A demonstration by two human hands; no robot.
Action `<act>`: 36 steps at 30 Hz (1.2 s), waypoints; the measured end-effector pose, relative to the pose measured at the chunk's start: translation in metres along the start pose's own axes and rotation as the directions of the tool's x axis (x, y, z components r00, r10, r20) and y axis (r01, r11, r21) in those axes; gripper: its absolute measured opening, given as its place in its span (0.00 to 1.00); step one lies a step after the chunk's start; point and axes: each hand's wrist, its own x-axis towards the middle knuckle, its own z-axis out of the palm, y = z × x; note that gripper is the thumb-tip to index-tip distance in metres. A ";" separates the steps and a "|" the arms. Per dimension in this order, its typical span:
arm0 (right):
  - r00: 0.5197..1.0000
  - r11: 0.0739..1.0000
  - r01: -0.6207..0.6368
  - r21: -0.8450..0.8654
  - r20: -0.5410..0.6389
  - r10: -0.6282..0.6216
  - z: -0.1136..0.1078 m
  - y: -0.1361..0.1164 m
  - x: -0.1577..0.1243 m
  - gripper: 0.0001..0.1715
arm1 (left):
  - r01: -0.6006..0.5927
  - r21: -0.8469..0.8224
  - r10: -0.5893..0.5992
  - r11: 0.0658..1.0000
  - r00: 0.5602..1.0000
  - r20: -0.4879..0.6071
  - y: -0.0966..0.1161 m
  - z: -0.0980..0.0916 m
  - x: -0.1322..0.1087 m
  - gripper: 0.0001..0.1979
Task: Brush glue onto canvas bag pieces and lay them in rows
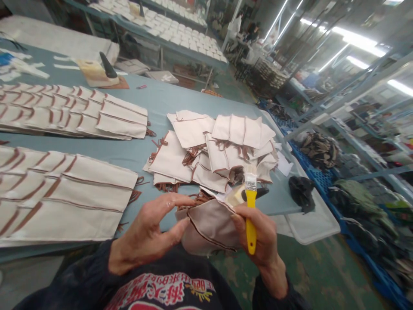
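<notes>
A beige fabric piece with dark brown edging is held bent in front of my body, above the floor at the table's near edge. My left hand grips its left end, thumb in front and fingers along the top, beside a bunch of brown cords. My right hand pinches the piece's right end. The same hand also holds a paintbrush with a yellow handle, upright with its pale bristles on top. Just behind the piece is a cream-coloured container, partly hidden, with a black handle beside it.
Loose beige pieces with brown cords are heaped on the blue-green table. Overlapping rows of pieces lie at left. A black bag sits on a white tray at right. Blue crates stand beyond.
</notes>
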 end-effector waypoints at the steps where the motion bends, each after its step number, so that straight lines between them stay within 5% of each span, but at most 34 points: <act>1: 1.000 1.000 0.017 0.014 -0.002 -0.017 0.001 -0.001 -0.001 0.04 | -0.035 0.003 0.035 0.999 0.999 0.019 0.002 0.002 0.000 0.14; 8: 0.992 0.990 0.126 0.071 -0.029 -0.124 0.020 -0.011 -0.009 0.06 | -0.126 0.066 0.120 0.990 0.989 0.089 0.016 0.018 -0.008 0.04; 12: 0.981 0.980 0.192 0.057 -0.006 -0.192 0.033 -0.013 -0.017 0.09 | 0.060 -0.016 -0.056 0.998 0.980 0.191 0.022 0.028 -0.020 0.07; 17: 0.977 0.976 0.207 0.074 -0.060 -0.203 0.050 -0.008 -0.029 0.08 | 0.307 -0.083 -0.271 0.948 0.918 0.290 0.027 0.030 -0.026 0.10; 24: 0.971 0.994 0.057 0.098 -0.237 -0.033 0.071 0.005 -0.040 0.07 | 0.108 0.045 -0.114 0.993 0.973 0.200 0.036 0.045 -0.023 0.08; 29: 0.945 0.984 -0.119 0.133 -0.287 0.154 0.077 0.000 -0.048 0.06 | 0.087 0.079 -0.099 0.993 0.981 0.165 0.039 0.058 -0.016 0.11; 32: 0.963 0.993 -0.047 0.107 -0.259 0.074 0.080 -0.002 -0.048 0.07 | 0.229 0.114 -0.248 0.967 0.948 0.200 0.030 0.056 -0.009 0.06; 36: 0.974 0.996 0.051 0.078 -0.223 -0.033 0.085 -0.003 -0.038 0.07 | 0.418 0.007 -0.408 0.908 0.882 0.235 0.016 0.044 -0.001 0.13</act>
